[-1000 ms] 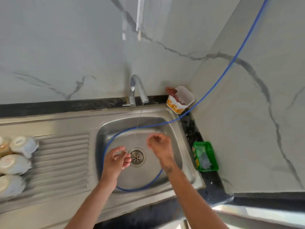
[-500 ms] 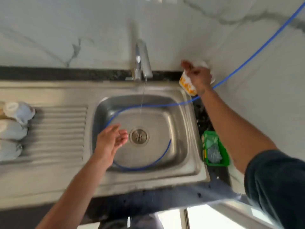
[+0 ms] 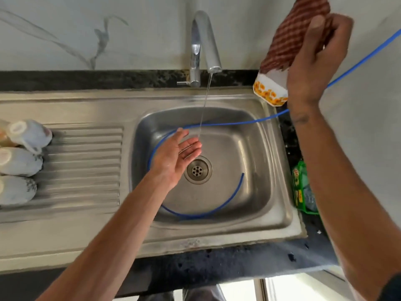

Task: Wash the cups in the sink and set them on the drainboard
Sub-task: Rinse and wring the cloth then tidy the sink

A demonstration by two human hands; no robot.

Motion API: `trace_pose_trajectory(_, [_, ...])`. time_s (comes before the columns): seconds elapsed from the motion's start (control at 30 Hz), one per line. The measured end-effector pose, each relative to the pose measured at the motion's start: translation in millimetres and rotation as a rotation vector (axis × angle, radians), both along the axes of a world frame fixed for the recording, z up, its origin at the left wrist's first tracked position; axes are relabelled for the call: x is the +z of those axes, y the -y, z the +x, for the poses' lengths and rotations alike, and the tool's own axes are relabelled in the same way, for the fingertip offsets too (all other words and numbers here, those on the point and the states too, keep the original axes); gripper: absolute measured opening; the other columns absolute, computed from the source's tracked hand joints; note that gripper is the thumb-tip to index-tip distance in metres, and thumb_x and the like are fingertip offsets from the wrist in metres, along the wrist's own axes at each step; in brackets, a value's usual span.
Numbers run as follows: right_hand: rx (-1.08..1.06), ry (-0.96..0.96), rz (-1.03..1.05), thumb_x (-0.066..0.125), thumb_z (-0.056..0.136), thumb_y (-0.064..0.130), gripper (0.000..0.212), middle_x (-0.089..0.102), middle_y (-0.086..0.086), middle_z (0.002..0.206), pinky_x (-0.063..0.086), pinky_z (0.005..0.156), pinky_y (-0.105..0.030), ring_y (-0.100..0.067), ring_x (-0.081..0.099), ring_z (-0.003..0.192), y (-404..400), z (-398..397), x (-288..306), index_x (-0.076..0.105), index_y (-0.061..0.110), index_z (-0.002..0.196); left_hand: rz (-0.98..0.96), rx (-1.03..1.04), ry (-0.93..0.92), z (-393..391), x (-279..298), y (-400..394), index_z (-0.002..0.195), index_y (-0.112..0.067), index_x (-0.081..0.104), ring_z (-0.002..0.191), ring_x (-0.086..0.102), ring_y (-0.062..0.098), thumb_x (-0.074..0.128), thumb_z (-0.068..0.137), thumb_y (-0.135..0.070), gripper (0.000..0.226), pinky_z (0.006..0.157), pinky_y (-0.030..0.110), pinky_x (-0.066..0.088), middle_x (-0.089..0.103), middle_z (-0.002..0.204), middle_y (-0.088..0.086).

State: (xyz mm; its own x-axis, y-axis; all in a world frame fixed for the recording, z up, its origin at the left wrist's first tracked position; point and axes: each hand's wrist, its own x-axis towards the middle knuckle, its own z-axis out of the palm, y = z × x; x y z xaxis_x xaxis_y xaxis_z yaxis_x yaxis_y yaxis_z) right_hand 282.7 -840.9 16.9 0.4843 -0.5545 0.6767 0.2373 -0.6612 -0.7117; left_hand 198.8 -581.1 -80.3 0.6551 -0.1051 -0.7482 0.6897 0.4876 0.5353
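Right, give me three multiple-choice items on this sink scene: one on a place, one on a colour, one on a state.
1. Where do the cups lie?
A. in the sink basin
B. on the drainboard, left of the basin
C. on the dark counter at the right

2. What colour is the hose looping through the basin?
A. blue
B. green
C. white

3. What is the left hand doing?
A. gripping a cup
B. turning the tap lever
C. held open, palm up, by the water stream

Answers: 1 B, the cups rest on their sides on the ribbed drainboard. 2 A, the hose shows blue against the steel. 3 C, its fingers are straight and hold nothing, beside the stream from the tap; the right hand holds the brown cloth.
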Motion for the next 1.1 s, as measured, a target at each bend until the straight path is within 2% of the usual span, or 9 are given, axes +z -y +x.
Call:
trace_pose_trajectory(0.23, [0.069, 0.002, 0.212, 0.051, 0.107, 0.013, 0.011, 0.052, 0.010, 0.083, 0.046, 0.075, -0.022, 0.002, 0.049, 0.075, -54.1, -16.9, -12.5, 0.052, 0.010, 0.097, -0.284, -0.274, 0.076, 58.4, -3.3, 67.6, 0.127, -0.028, 0.062, 0.120, 0.064, 0.048, 0.066, 0.099, -0.050, 0.036, 0.097, 0.066, 0.055, 0.061, 0.137, 0.021])
trace_pose_trajectory(0.4, [0.113, -0.079, 0.508, 0.050, 0.110, 0.025, 0.012, 0.065, 0.011, 0.092, 0.051, 0.078, -0.024, 0.001, 0.061, 0.085, -54.7, -36.3, -41.3, 0.057, 0.015, 0.106, -0.480, -0.241, 0.067, 66.5, -14.7, 128.4, 0.136, -0.004, 0.060, 0.096, 0.074, 0.034, 0.045, 0.109, -0.034, 0.043, 0.073, 0.044, 0.064, 0.062, 0.141, 0.025])
trace_pose_trajectory(0.6, [0.290, -0.432, 0.833, 0.062, 0.100, 0.044, 0.018, 0.074, 0.005, 0.099, 0.057, 0.088, -0.044, -0.015, 0.068, 0.096, -59.3, -48.2, -83.0, 0.065, 0.027, 0.097, -0.811, 0.040, -0.001, 50.2, -37.7, 77.8, 0.142, -0.001, 0.050, 0.133, 0.055, 0.051, 0.044, 0.096, -0.071, 0.084, 0.107, 0.063, 0.049, 0.054, 0.147, 0.033])
trace_pose_trajectory(0.7, [0.407, -0.700, 0.866, 0.083, 0.077, 0.059, 0.049, 0.078, 0.001, 0.109, 0.061, 0.093, -0.048, -0.020, 0.074, 0.105, -73.6, -48.3, -103.0, 0.067, 0.025, 0.110, -0.549, 0.033, 0.131, 56.5, -56.3, 34.0, 0.137, -0.017, 0.059, 0.130, 0.060, 0.037, 0.054, 0.102, -0.028, 0.037, 0.112, 0.059, 0.046, 0.059, 0.148, 0.020])
trace_pose_trajectory(0.77, [0.443, -0.805, 0.841, 0.089, 0.069, 0.059, 0.060, 0.078, 0.003, 0.111, 0.061, 0.093, -0.044, -0.014, 0.074, 0.105, -94.9, -43.5, -115.0, 0.067, 0.029, 0.115, -0.297, -0.034, 0.181, 61.1, -57.0, 23.0, 0.135, -0.018, 0.065, 0.114, 0.068, 0.029, 0.053, 0.100, -0.014, 0.037, 0.106, 0.055, 0.050, 0.072, 0.129, 0.011])
trace_pose_trajectory(0.83, [0.509, -0.894, 0.789, 0.075, 0.090, 0.053, 0.031, 0.078, 0.009, 0.110, 0.057, 0.093, -0.036, -0.006, 0.073, 0.103, -123.5, -36.9, -118.4, 0.071, 0.032, 0.114, -0.080, -0.117, 0.252, 61.8, -45.6, 36.2, 0.128, -0.019, 0.070, 0.100, 0.072, 0.015, 0.054, 0.104, -0.032, 0.032, 0.095, 0.042, 0.056, 0.077, 0.109, -0.001])
trace_pose_trajectory(0.9, [0.604, -0.996, 0.844, 0.049, 0.101, 0.063, 0.041, 0.079, 0.011, 0.108, 0.055, 0.097, -0.036, -0.007, 0.072, 0.106, -145.8, -29.4, -113.6, 0.076, 0.033, 0.109, 0.102, -0.169, 0.302, 62.3, -32.5, 51.4, 0.131, -0.025, 0.067, 0.089, 0.069, -0.008, 0.043, 0.100, -0.071, 0.061, 0.082, 0.030, 0.049, 0.073, 0.098, -0.024])
trace_pose_trajectory(1.0, [0.627, -1.033, 0.880, 0.040, 0.100, 0.073, 0.062, 0.081, 0.005, 0.101, 0.057, 0.086, -0.032, -0.012, 0.075, 0.099, -148.7, -18.2, -113.8, 0.079, 0.025, 0.105, 0.144, -0.187, 0.337, 57.8, -21.6, 56.1, 0.152, -0.031, 0.051, 0.131, 0.058, 0.001, 0.035, 0.088, -0.088, 0.087, 0.114, 0.040, 0.043, 0.065, 0.140, -0.014])
trace_pose_trajectory(1.1, [0.469, -0.963, 0.911, 0.054, 0.104, 0.055, 0.047, 0.079, 0.007, 0.078, 0.060, 0.071, -0.032, -0.008, 0.076, 0.078, -137.8, -5.5, -113.7, 0.077, 0.017, 0.090, 0.355, -0.401, 0.506, 38.5, -21.0, 48.4, 0.159, -0.053, 0.027, 0.161, 0.017, 0.020, 0.016, 0.086, -0.095, 0.085, 0.130, 0.055, 0.006, 0.028, 0.171, -0.007])
